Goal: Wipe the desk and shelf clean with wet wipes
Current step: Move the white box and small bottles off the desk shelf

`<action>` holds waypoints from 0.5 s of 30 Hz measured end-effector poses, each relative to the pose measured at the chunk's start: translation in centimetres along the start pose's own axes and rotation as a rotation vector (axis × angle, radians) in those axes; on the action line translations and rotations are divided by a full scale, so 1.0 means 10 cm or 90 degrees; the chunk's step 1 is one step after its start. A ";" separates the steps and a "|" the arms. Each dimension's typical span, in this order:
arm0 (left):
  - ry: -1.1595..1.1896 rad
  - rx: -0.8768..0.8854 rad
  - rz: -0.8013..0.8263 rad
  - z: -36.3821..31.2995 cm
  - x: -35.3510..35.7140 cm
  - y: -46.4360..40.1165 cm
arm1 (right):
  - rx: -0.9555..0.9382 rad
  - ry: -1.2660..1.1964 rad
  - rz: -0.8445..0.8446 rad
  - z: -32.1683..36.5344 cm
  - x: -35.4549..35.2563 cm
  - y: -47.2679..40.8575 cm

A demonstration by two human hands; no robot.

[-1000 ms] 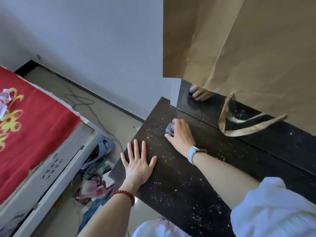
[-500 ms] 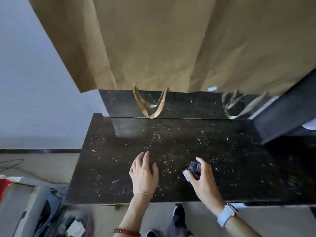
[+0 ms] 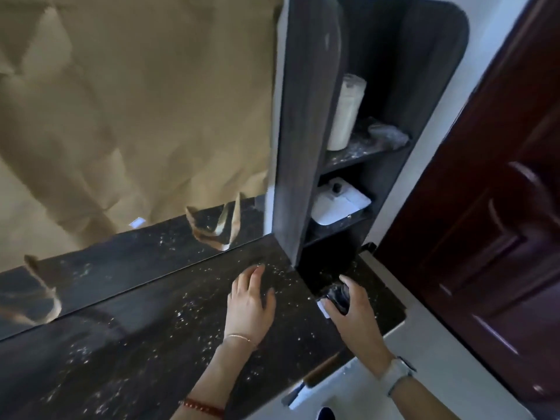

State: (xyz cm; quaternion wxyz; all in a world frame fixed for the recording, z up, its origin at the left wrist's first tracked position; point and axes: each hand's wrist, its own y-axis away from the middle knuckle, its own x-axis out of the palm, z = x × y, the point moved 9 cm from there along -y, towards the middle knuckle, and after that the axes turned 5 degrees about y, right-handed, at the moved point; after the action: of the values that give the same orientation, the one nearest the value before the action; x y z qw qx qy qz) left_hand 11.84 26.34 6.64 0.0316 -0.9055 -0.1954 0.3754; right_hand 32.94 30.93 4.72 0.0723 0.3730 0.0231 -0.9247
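Observation:
The dark desk top [image 3: 145, 334] is speckled with white dust. My left hand [image 3: 250, 301] lies flat on it, palm down, fingers together, near the foot of the shelf unit. My right hand [image 3: 353, 310] is closed around a dirty, darkened wet wipe [image 3: 335, 295] and presses it on the desk's right end, just below the lowest shelf opening. The dark shelf unit [image 3: 298, 147] rises on the right with dusty shelf boards [image 3: 348, 156].
Brown paper [image 3: 136, 101] covers the mirror behind the desk; paper handles [image 3: 218, 228] hang at its lower edge. A white cylinder [image 3: 345, 113] and crumpled plastic stand on the upper shelf, a white device [image 3: 339, 204] on the one below. A dark red door [image 3: 491, 222] is at right.
The view swung right from the desk's left end to its right end. My right hand carried the wipe rightward across the desk to the shelf's foot; my left hand followed along the surface.

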 end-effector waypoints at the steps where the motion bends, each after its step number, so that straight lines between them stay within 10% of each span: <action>1: 0.011 0.006 -0.007 -0.17 0.13 -0.20 | -0.006 -0.004 -0.006 -0.07 -0.15 -0.19; 15: 0.114 -0.042 -0.158 -0.67 0.73 -1.41 | -0.317 0.206 0.072 0.52 -0.37 -2.15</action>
State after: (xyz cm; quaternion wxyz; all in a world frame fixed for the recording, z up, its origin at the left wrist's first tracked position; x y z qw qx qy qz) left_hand 16.52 42.73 9.48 0.0654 -0.9047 -0.3146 0.2797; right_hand 28.75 52.08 10.75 0.2087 0.4871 0.2396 -0.8135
